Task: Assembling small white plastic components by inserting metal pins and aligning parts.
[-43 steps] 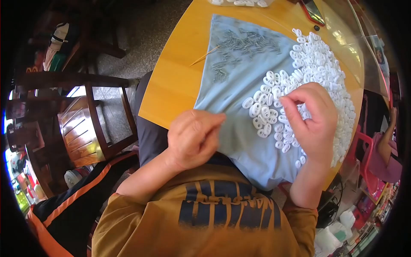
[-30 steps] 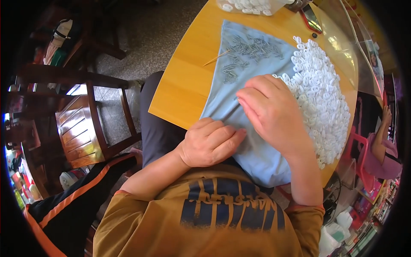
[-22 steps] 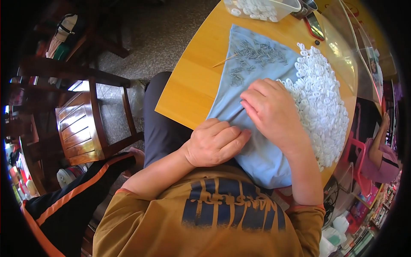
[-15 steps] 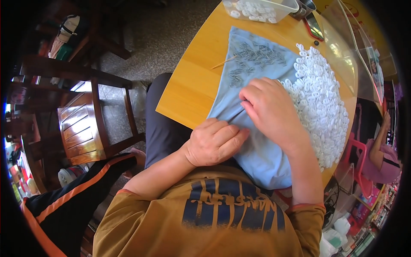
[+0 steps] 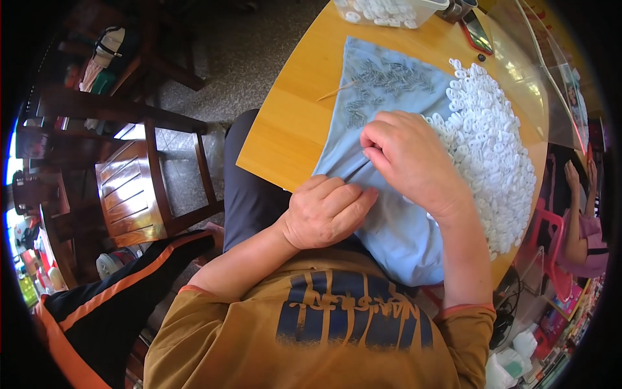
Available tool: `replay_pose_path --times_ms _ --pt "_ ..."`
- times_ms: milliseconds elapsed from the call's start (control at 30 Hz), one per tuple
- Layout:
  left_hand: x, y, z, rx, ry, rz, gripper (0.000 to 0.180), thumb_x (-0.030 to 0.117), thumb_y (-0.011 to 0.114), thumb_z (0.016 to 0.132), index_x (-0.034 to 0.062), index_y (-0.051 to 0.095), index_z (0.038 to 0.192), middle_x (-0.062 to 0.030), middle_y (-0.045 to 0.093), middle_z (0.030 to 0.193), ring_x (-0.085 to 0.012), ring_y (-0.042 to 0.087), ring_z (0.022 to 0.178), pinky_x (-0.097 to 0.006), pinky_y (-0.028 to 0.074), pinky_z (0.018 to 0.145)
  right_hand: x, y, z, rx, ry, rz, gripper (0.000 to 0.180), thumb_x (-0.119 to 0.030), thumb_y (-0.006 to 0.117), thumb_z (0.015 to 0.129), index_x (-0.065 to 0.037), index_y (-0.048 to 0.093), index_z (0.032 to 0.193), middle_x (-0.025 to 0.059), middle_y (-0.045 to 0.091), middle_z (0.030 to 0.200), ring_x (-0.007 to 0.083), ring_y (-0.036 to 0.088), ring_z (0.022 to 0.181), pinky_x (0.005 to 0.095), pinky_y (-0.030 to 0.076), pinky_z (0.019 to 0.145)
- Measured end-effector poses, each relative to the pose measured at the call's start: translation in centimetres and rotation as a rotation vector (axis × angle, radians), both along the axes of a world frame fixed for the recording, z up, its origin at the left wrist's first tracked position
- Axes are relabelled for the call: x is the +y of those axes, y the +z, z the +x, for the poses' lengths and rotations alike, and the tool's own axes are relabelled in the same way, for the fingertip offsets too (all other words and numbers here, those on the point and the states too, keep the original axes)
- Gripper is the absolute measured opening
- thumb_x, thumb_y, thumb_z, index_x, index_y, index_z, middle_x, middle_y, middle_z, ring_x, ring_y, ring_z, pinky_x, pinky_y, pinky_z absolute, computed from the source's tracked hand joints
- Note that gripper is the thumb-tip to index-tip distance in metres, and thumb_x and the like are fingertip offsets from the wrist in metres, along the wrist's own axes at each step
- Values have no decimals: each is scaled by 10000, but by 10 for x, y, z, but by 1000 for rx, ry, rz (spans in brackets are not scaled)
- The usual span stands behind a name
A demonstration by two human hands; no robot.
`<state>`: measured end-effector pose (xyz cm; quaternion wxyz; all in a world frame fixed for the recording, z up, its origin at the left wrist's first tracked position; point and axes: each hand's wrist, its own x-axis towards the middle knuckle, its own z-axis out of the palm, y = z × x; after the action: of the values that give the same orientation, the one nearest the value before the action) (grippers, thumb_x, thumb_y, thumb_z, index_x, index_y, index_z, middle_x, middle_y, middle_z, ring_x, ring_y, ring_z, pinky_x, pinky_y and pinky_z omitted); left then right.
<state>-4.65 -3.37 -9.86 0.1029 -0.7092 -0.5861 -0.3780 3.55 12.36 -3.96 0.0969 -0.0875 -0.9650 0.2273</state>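
A light blue cloth [image 5: 405, 249] spreads over the table edge and down onto my lap. My left hand [image 5: 327, 211] is closed above the cloth's near left part, its fingers curled under. Whatever is inside it is hidden. My right hand [image 5: 408, 155] is over the middle of the cloth, thumb and fingers pinched together. Anything between its fingertips is hidden or too small to make out. Beyond it lies a scatter of small grey metal pieces [image 5: 395, 76] on the cloth. Beside my right forearm is a large heap of small white oval pieces with holes [image 5: 486, 149].
A thin wooden stick [image 5: 335, 93] crosses the cloth's left edge on the yellow table [image 5: 285, 139]. At the far side are a clear tub [image 5: 427, 9] with white pieces, a metal cup [image 5: 459, 9] and a phone [image 5: 477, 35]. A clear panel [image 5: 547, 71] stands right. Another person [image 5: 580, 227] is beyond it.
The view has shifted slightly. Both hands stay nearly in place; my right hand's fingers have drawn closer together. The other person's hands at the right have moved.
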Motion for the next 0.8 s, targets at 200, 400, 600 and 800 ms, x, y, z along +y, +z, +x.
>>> replay_pose_path --times_ms 200,400,600,800 --pt "1 6 -1 3 -2 -25 303 93 631 602 65 600 903 -12 524 747 -136 492 564 -258 374 497 1 2 -3 -19 -19 24 77 -57 572 675 -33 503 649 98 509 668 284 508 682 375 399 627" --pt "1 29 -16 -496 -74 -112 323 -66 598 627 36 598 933 -80 557 713 -233 546 586 -325 452 539 0 -5 0 98 -24 -83 85 -49 581 635 -29 501 655 118 514 651 298 534 658 390 421 602" --pt "68 48 -91 -508 166 -184 261 2 511 744 15 624 979 -90 501 646 -222 512 608 -319 420 586 4 24 4 84 -275 -550 88 23 598 713 -5 542 776 66 551 716 150 554 649 251 448 608" --pt "120 42 -124 23 134 -474 313 64 498 742 104 624 1025 -88 518 769 -245 548 727 -320 440 640 20 29 17 321 -337 -688 163 60 594 734 -3 554 879 18 562 752 85 536 689 212 445 646"
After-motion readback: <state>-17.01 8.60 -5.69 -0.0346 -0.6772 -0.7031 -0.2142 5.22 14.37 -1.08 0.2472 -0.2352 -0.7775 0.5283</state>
